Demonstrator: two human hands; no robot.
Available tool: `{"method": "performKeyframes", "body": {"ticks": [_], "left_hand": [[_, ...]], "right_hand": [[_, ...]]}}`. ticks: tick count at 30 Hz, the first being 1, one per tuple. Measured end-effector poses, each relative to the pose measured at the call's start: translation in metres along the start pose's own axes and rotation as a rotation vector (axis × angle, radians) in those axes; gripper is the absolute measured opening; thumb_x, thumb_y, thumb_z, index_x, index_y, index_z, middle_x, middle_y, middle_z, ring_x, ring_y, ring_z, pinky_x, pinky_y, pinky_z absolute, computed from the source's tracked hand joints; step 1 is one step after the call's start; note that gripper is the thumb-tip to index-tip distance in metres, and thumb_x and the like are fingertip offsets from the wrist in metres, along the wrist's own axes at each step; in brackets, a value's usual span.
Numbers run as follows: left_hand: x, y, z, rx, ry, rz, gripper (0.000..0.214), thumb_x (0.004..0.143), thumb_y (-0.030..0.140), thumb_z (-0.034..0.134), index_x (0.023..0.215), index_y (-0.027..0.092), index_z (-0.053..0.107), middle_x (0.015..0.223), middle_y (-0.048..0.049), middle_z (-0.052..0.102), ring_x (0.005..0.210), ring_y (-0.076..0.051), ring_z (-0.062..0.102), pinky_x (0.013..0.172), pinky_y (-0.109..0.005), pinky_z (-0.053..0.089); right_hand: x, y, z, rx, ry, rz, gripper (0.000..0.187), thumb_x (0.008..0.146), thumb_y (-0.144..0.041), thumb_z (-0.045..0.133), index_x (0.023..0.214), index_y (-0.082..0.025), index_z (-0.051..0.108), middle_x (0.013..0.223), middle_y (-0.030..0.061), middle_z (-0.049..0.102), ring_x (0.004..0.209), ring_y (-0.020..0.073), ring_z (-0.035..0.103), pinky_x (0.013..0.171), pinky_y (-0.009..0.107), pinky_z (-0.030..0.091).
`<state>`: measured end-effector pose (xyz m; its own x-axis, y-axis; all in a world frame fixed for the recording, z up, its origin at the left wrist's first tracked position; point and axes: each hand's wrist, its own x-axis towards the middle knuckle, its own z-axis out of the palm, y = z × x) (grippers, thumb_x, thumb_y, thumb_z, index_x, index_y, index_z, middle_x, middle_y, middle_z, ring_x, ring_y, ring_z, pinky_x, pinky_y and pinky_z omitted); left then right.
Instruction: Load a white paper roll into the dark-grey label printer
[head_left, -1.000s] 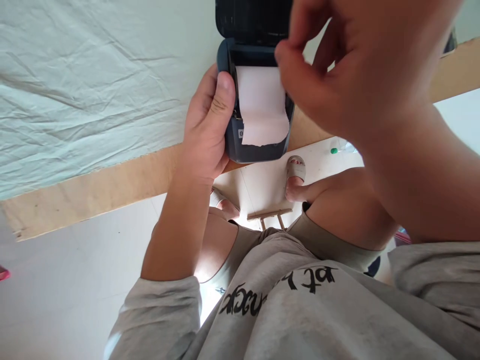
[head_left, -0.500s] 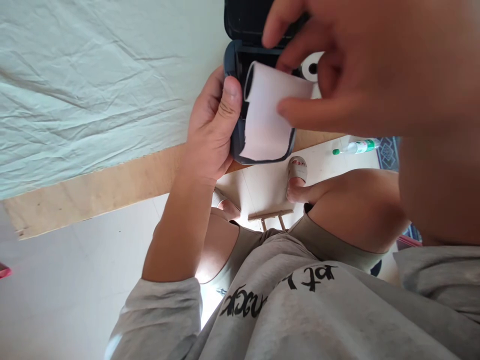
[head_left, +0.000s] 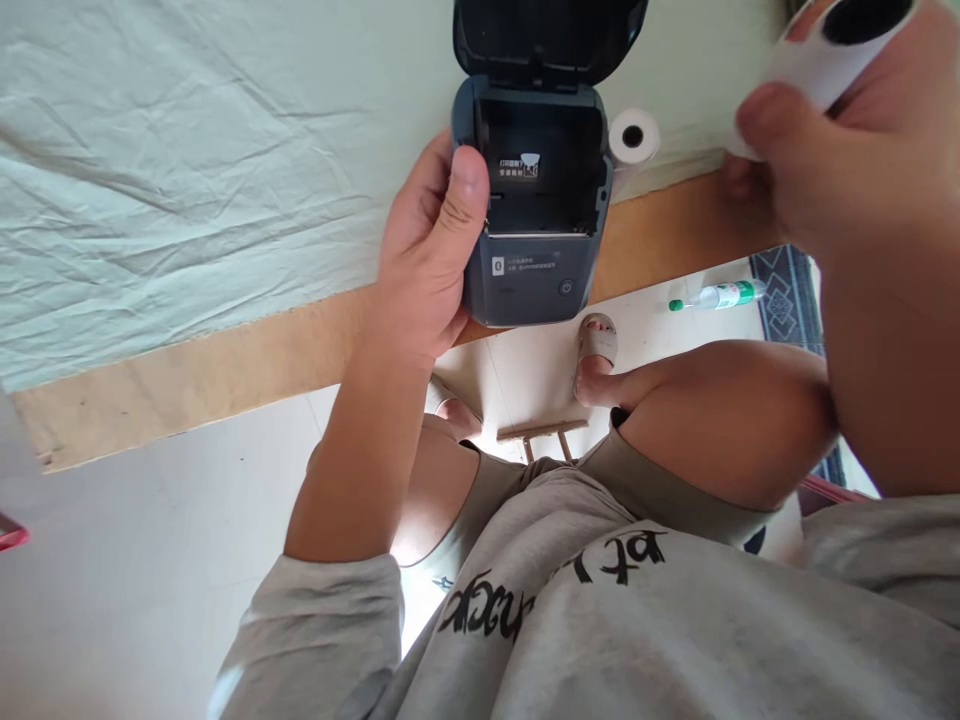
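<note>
My left hand (head_left: 427, 260) grips the left side of a small dark grey printer (head_left: 534, 235) at the table's front edge, thumb along its wall. The printer's lid (head_left: 547, 35) stands open and its paper bay shows no roll, only a small label inside. My right hand (head_left: 840, 150) is raised at the upper right, close to the camera, fingers closed round a white paper roll (head_left: 825, 55) with a dark core. A second white paper roll (head_left: 634, 135) lies on the cloth just right of the printer.
A wrinkled pale green cloth (head_left: 187, 150) covers the wooden table (head_left: 187, 375). Below are my knees, sandalled feet, a stool's wooden crossbar (head_left: 541, 432), a clear bottle with a green cap (head_left: 712, 296) on the white floor and a patterned rug (head_left: 787, 290).
My right hand has lifted the paper roll out of the printer and carried it up to the right. The bay now shows bare. My left hand has kept its hold.
</note>
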<state>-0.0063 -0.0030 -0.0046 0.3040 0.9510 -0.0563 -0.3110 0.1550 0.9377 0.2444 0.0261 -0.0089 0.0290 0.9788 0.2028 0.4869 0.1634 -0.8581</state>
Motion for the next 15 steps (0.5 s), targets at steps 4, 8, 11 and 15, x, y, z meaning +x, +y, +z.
{"method": "performKeyframes", "body": {"ticks": [4, 8, 11, 15], "left_hand": [[0.0, 0.001, 0.001, -0.06, -0.037, -0.005, 0.034, 0.083, 0.041, 0.034, 0.11, 0.029, 0.048, 0.104, -0.0036, 0.059, 0.098, -0.024, 0.055, 0.07, -0.037, 0.05], [0.001, 0.002, 0.001, -0.082, -0.052, -0.016, 0.032, 0.083, 0.04, 0.033, 0.107, 0.027, 0.05, 0.103, -0.0054, 0.059, 0.097, -0.026, 0.056, 0.068, -0.038, 0.049], [0.001, 0.001, -0.001, -0.07, -0.04, -0.022, 0.031, 0.081, 0.042, 0.036, 0.1, 0.025, 0.054, 0.104, -0.0054, 0.058, 0.098, -0.026, 0.055, 0.071, -0.037, 0.049], [0.001, -0.001, -0.001, -0.065, -0.017, -0.017, 0.031, 0.08, 0.044, 0.039, 0.102, 0.027, 0.053, 0.106, -0.0033, 0.058, 0.099, -0.025, 0.054, 0.072, -0.036, 0.048]], "right_hand": [[0.004, -0.01, 0.005, -0.45, -0.063, -0.173, 0.038, 0.063, -0.034, 0.062, 0.098, -0.025, 0.053, 0.087, -0.0013, 0.053, 0.071, 0.0053, 0.046, 0.062, 0.024, 0.036], [0.011, -0.01, 0.006, -0.544, -0.088, -0.154, 0.054, 0.056, -0.041, 0.067, 0.104, -0.024, 0.05, 0.097, -0.0017, 0.051, 0.078, 0.007, 0.044, 0.065, 0.023, 0.033], [0.007, -0.011, 0.005, -0.56, -0.087, -0.102, 0.064, 0.053, -0.042, 0.068, 0.11, -0.026, 0.045, 0.101, -0.0029, 0.051, 0.082, 0.0081, 0.047, 0.07, 0.024, 0.035], [-0.012, -0.031, 0.004, -0.383, 0.053, -0.173, 0.053, 0.059, -0.034, 0.065, 0.109, -0.022, 0.049, 0.112, -0.0035, 0.049, 0.109, 0.0144, 0.042, 0.093, 0.026, 0.03]]}}
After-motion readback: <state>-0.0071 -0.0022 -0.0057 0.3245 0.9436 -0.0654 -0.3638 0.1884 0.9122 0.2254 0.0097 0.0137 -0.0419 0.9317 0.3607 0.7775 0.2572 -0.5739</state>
